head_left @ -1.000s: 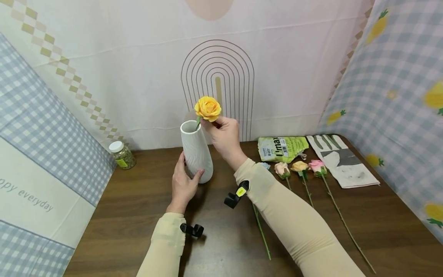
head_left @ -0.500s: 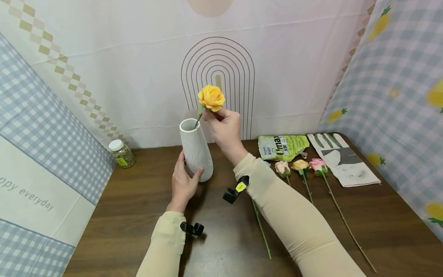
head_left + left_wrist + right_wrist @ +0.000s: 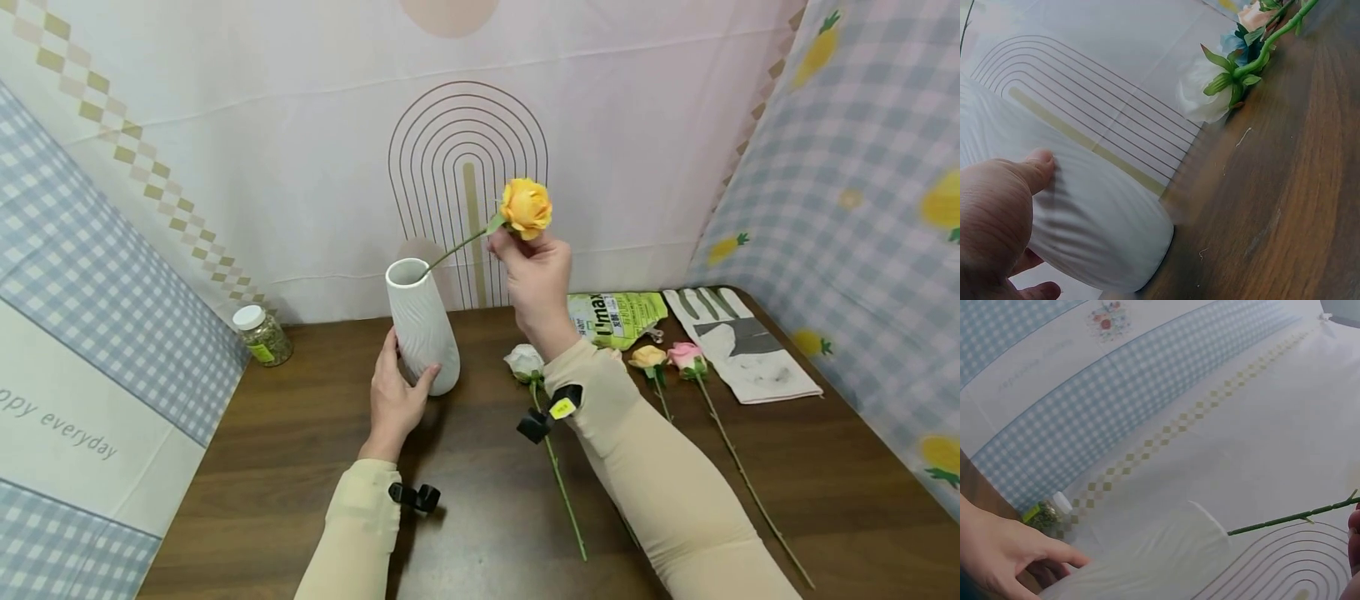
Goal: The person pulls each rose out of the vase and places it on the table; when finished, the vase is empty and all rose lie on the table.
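A white ribbed vase (image 3: 426,329) stands on the wooden table, gripped low on its body by my left hand (image 3: 397,404). In the left wrist view the thumb lies across the vase (image 3: 1104,219) and fingertips show beneath it. My right hand (image 3: 542,279) pinches a yellow rose (image 3: 527,208) just under its bloom, up and to the right of the vase. The rose's green stem (image 3: 457,247) slants down to the vase mouth, its lower end hidden inside. The right wrist view shows that stem (image 3: 1272,522) running from the vase rim to my fingertips at the right edge.
A white rose (image 3: 525,363), a pale yellow rose (image 3: 648,358) and a pink rose (image 3: 686,357) lie on the table (image 3: 480,517). Behind them are a green bag (image 3: 626,317) and a grey-white cloth (image 3: 742,350). A lidded jar (image 3: 264,337) stands at left.
My right hand has moved right and drawn the yellow rose up and rightward, so more stem shows above the rim and leans further. The left hand stays on the vase.
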A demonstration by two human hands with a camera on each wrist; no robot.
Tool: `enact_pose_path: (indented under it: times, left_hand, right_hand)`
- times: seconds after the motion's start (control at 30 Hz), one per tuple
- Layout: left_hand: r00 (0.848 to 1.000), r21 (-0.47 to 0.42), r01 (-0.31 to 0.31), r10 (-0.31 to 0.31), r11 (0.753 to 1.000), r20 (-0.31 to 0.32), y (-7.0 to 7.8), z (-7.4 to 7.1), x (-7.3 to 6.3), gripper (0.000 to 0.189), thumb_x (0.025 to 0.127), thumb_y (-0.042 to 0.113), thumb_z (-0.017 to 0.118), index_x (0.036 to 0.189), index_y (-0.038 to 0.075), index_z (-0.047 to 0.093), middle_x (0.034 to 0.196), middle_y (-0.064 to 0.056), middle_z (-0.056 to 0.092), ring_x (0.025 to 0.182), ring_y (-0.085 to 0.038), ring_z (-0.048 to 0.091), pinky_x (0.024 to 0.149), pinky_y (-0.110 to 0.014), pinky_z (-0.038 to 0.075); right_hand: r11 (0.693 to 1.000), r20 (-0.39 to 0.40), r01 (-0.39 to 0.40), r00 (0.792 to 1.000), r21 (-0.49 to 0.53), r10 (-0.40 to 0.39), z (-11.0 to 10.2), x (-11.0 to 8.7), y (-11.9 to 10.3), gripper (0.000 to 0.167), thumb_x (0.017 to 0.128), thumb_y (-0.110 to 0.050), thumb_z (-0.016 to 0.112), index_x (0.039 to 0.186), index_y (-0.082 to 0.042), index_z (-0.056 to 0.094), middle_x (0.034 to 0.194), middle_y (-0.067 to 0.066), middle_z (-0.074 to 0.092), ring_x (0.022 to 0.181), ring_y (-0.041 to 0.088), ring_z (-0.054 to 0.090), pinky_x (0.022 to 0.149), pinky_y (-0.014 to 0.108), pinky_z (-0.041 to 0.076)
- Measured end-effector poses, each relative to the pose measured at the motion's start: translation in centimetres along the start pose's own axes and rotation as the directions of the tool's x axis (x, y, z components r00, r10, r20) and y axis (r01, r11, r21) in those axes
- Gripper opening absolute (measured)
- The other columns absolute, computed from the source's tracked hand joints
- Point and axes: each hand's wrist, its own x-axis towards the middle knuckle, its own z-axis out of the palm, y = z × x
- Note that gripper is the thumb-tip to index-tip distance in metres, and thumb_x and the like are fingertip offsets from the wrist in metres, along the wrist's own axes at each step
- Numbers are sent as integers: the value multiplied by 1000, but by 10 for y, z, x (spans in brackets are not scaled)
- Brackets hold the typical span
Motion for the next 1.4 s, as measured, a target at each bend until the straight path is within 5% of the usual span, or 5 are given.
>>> enact_pose_path:
  times: [0.33, 0.6, 0.8, 1.07, 1.4]
  left_hand:
    - [1000, -8, -6, 6, 1000, 3, -1, 0, 0, 86, 82, 29, 77, 149, 4, 30, 139, -19, 47, 119, -31, 50, 99, -47, 39]
    - [1000, -21, -12, 12, 1000, -1, 0, 1, 1, 87, 82, 28, 78, 150, 6, 29, 139, -19, 46, 120, -31, 50, 99, -47, 38]
    - [1000, -9, -14, 14, 1000, -7, -2, 1, 1, 87, 82, 27, 78, 150, 6, 28, 141, -19, 45, 123, -31, 48, 101, -47, 37]
    - [1000, -6, -19, 19, 1000, -11, -2, 2, -1, 88, 81, 26, 79, 150, 6, 29, 141, -19, 45, 122, -31, 49, 100, -47, 38]
    - [1000, 3, -17, 17, 1000, -1, -2, 2, 0, 87, 82, 28, 77, 151, 6, 28, 142, -19, 44, 121, -31, 49, 99, -47, 39]
  right_hand:
    - [989, -151, -4, 988, 147, 26, -49, 14, -37, 11, 82, 1, 73, 93, 3, 70, 88, 15, 71, 66, 20, 67, 63, 28, 52]
    - [983, -111, 10, 994, 185, 11, -97, 3, -58, 23, 87, -7, 69, 100, 11, 62, 87, 21, 70, 67, 24, 68, 58, 27, 51]
    - [991, -54, -123, 991, -53, 120, -108, -19, -32, 15, 89, -5, 67, 102, 3, 68, 82, 13, 71, 64, 18, 66, 57, 25, 51]
    - [896, 7, -284, 952, -341, 305, -96, -61, 17, 22, 90, -14, 69, 107, 0, 68, 86, 12, 72, 62, 13, 63, 56, 25, 52]
    - [837, 8, -399, 901, -375, 433, -84, -98, 66, 21, 87, -7, 71, 101, 8, 67, 82, 18, 71, 59, 12, 60, 56, 22, 49]
